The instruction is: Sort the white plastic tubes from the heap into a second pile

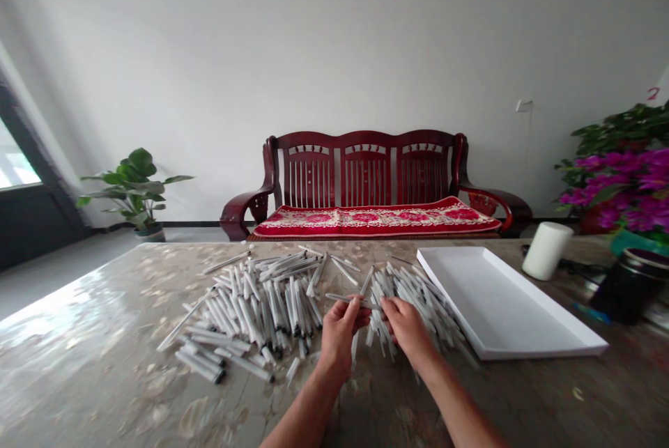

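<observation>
A slim, pale grey pen [334, 296] lies nearly level between my two hands, above the table. My left hand [339, 333] is closed around its middle, thumb on top. At the pen's right end, my right hand [410, 329] is closed in a pinch; whether a cap is in those fingers is hidden. To the left spreads a heap of translucent white pens [245, 315], many with dark ends. A second heap of similar pale pens [418, 295] lies beyond and under my right hand. Several loose pens [345, 270] are scattered between the heaps.
A shallow white box lid [527, 309] rests right of the pens on the patterned table [104, 364]. Farther right stand a white cylinder [547, 251], a dark canister [632, 288] and purple flowers [621, 183]. A wooden bench [366, 169] stands behind the table.
</observation>
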Action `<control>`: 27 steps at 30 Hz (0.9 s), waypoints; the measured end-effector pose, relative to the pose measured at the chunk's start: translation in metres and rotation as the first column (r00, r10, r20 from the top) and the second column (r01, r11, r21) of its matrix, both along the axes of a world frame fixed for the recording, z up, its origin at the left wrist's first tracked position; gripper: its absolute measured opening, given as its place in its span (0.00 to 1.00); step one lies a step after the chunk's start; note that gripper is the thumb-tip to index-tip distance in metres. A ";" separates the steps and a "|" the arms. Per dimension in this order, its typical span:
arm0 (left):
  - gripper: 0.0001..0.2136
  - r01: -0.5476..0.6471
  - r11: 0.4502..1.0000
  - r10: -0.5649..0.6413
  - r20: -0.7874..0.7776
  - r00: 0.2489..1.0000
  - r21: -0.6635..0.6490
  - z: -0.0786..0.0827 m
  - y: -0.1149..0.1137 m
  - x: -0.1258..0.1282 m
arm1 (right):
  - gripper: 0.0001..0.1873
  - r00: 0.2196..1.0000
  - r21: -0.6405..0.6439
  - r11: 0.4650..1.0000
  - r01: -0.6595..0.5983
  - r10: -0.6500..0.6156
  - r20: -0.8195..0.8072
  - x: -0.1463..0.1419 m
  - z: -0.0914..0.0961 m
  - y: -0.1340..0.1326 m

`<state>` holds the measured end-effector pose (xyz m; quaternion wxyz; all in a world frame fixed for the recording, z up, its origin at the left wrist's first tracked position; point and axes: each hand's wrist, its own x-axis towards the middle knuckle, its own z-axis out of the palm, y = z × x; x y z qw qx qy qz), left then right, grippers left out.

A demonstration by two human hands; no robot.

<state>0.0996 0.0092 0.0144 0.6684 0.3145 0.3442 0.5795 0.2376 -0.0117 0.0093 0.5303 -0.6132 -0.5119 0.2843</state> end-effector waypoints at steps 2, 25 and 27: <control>0.23 -0.011 0.999 0.012 0.033 0.999 -0.030 -0.001 0.000 0.001 | 0.21 0.999 -0.007 1.000 -0.003 0.003 0.044 -0.001 0.001 0.000; 0.19 0.005 0.995 0.010 0.150 0.989 -0.098 0.002 0.005 -0.004 | 0.19 0.989 0.021 0.995 -0.100 0.097 0.113 0.000 0.010 -0.008; 0.20 0.005 0.996 0.007 0.136 0.991 -0.089 0.001 0.005 -0.004 | 0.18 0.985 0.011 0.995 -0.096 0.093 0.143 0.000 0.011 -0.008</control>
